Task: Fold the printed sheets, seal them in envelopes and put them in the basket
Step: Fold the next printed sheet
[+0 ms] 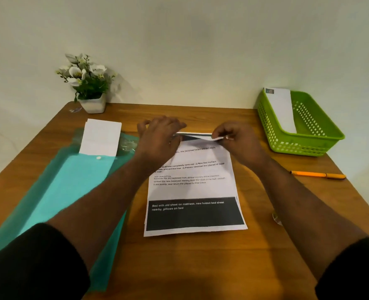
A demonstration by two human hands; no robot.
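A printed sheet (192,187) lies on the wooden table (201,267) in front of me, with a black band near its close edge. My right hand (235,141) pinches the sheet's far right corner and lifts it a little. My left hand (159,135) lies over the far left part of the sheet, fingers spread and fairly straight. A white envelope (100,137) rests on a teal plastic folder (71,187) at the left. The green basket (309,144) at the back right holds one white envelope (282,109).
An orange pen (318,175) lies at the right, near the table's edge. A potted white flower (86,83) stands at the back left against the wall. A small clear scrap (276,218) lies by my right forearm.
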